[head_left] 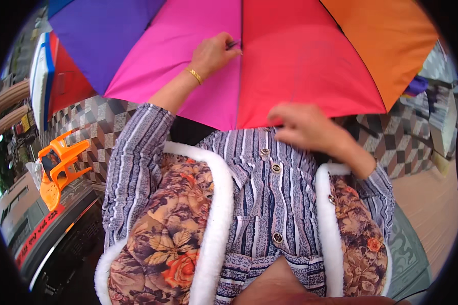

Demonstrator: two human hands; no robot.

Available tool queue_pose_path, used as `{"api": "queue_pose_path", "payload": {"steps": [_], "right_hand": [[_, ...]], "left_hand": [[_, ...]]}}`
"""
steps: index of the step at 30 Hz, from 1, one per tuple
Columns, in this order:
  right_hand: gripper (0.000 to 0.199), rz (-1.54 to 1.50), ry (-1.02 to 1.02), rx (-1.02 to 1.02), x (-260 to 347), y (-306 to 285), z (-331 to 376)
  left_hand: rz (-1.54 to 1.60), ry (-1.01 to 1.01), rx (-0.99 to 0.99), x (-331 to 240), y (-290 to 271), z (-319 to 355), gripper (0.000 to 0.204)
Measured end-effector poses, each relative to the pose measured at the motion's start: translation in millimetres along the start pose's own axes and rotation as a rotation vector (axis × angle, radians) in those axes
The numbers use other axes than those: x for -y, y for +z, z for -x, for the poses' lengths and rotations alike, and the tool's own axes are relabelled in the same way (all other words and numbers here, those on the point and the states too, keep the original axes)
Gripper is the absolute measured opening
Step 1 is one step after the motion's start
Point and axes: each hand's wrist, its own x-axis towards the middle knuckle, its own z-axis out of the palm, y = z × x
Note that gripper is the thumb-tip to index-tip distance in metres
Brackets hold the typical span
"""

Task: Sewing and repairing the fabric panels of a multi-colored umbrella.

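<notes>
A multicoloured umbrella (pixel 300 66) is spread open before me, with purple, pink, red and orange panels. My left hand (pixel 212 55) rests over the pink panel, close to the seam where pink meets red. Its thumb and fingers pinch a small dark thing (pixel 232 44) that is too small to name. Near the lower edge of the red panel, my right hand (pixel 303 127) hovers in front of my striped shirt. Motion blurs its fingers, which look partly bent, and whether they hold anything does not show.
An orange plastic chair (pixel 63 165) with a dark item on it stands at the left on patterned tiles (pixel 94 119). Beyond it is a red, white and blue box-like object (pixel 48 76). A dark glossy surface (pixel 68 259) lies at lower left. Grey stacked items (pixel 440 122) stand at right.
</notes>
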Motion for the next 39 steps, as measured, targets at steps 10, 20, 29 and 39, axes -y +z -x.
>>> {"api": "queue_pose_path", "payload": {"steps": [10, 20, 29, 39], "right_hand": [[0.011, 0.330, -0.155, 0.086, -17, 36, -22], [0.007, 0.126, -0.129, -0.208, -32, 11, -35], [0.007, -0.589, 0.404, 0.116, -15, -45, 34], [0.008, -0.588, 0.561, 0.571, -40, -12, 36]], "left_hand": [[0.064, -0.239, -0.409, 100, -65, 17, 0.022], [-0.391, -0.386, -0.390, 147, -81, 8, 0.024], [-0.363, -0.221, -0.091, 115, -111, 50, 0.012], [0.081, -0.136, -0.094, 67, -87, 25, 0.014]]}}
